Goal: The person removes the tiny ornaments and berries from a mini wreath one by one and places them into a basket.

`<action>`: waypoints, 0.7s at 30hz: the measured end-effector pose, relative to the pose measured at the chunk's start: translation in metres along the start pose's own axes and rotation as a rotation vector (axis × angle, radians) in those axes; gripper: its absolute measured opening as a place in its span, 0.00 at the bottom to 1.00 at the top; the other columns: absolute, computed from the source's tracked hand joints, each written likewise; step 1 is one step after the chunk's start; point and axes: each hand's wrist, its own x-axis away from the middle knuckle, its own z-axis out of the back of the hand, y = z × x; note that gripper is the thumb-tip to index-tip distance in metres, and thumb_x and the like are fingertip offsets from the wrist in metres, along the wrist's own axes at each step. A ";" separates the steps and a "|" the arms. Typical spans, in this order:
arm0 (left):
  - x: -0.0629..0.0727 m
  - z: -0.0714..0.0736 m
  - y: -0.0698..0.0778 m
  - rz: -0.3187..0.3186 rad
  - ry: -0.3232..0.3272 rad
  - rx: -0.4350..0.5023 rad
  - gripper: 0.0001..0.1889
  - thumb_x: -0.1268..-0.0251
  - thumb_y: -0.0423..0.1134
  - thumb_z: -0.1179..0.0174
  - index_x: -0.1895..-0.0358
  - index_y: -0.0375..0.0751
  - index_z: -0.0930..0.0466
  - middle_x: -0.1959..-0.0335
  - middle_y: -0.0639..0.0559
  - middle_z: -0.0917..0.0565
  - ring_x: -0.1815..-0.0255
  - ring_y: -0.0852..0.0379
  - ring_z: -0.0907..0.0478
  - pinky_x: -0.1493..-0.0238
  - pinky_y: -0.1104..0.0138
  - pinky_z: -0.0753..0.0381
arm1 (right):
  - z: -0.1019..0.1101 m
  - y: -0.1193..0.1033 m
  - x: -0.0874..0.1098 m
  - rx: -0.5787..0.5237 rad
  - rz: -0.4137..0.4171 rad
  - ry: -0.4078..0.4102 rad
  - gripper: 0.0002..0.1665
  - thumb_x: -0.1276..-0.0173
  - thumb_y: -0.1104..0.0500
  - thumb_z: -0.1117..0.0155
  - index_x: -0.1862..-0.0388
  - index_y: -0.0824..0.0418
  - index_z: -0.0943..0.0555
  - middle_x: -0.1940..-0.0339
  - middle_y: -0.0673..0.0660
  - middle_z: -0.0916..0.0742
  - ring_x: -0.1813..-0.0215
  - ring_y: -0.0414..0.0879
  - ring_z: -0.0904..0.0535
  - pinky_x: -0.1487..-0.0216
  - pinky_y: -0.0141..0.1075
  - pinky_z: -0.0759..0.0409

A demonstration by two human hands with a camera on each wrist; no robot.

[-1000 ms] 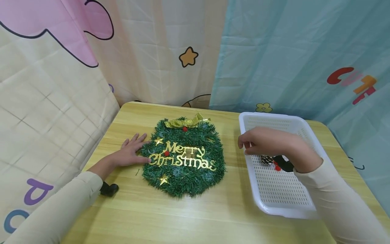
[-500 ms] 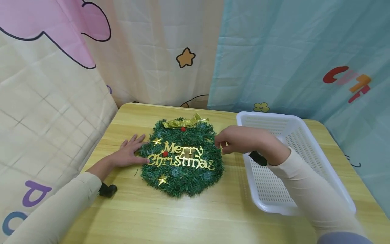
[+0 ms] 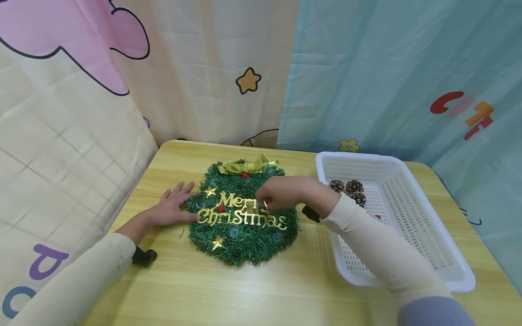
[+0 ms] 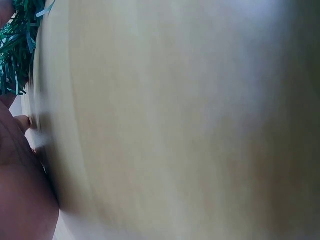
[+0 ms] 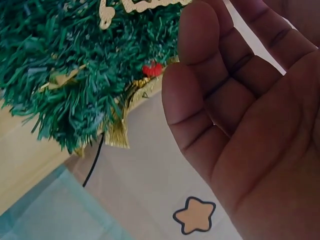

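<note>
A green tinsel wreath lies flat on the table, with gold "Merry Christmas" lettering across it. Gold stars, red pompoms and a glittery gold bow decorate it. My left hand rests spread on the table at the wreath's left edge; its thumb tip reaches the lettering. Over the upper right of the wreath hovers my right hand, fingers bent, covering the end of "Merry". In the right wrist view, bent fingers show beside the wreath; whether the fingertips pinch something is hidden.
A white perforated plastic basket stands at the right, under my right forearm. Inside are several pine cones and a small red-and-white piece. Patterned curtains hang behind the wooden table.
My right hand has moved left from above the basket to over the wreath, uncovering the pine cones. My left hand has stayed at the wreath's left edge.
</note>
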 end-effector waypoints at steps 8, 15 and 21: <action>0.001 -0.001 -0.001 0.001 0.007 0.002 0.47 0.38 0.61 0.35 0.23 0.37 0.42 0.19 0.36 0.59 0.22 0.33 0.74 0.31 0.35 0.75 | -0.003 -0.004 -0.032 -0.013 0.036 -0.002 0.08 0.26 0.62 0.40 0.53 0.59 0.17 0.66 0.46 0.16 0.64 0.40 0.23 0.57 0.37 0.24; 0.001 -0.003 -0.002 -0.001 0.022 -0.020 0.47 0.38 0.61 0.36 0.24 0.37 0.41 0.20 0.36 0.58 0.22 0.32 0.72 0.31 0.34 0.74 | -0.005 -0.005 -0.054 -0.056 0.034 0.015 0.11 0.28 0.67 0.43 0.50 0.62 0.19 0.78 0.46 0.27 0.73 0.39 0.35 0.60 0.34 0.31; 0.001 -0.003 -0.002 0.002 0.028 -0.027 0.47 0.39 0.61 0.35 0.24 0.36 0.41 0.20 0.35 0.58 0.22 0.32 0.72 0.31 0.35 0.75 | -0.006 -0.008 -0.073 -0.043 0.044 0.005 0.13 0.25 0.62 0.41 0.44 0.59 0.20 0.66 0.48 0.19 0.67 0.39 0.25 0.54 0.35 0.24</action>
